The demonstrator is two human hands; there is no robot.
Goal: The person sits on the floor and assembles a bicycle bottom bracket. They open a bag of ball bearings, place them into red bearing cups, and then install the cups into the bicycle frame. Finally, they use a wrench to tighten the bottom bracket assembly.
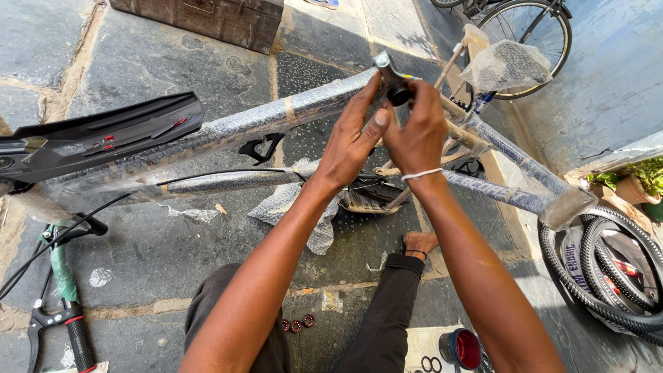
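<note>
Both hands meet at the top of the wrapped bike frame (pixel 276 117). The left hand (pixel 352 141) and right hand (pixel 418 131) pinch a small black part (pixel 397 93) there, fingers tight around it.

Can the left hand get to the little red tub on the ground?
Probably yes. The red tub sits uncovered on the ground near the person's knee. But the left hand is busy now, gripping the black part on the bike frame.

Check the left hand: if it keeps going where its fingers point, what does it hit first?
Likely the small metal part that the left hand already touches at the fingertips, atop the wrapped bike frame. Depth beyond it is unclear.
</note>
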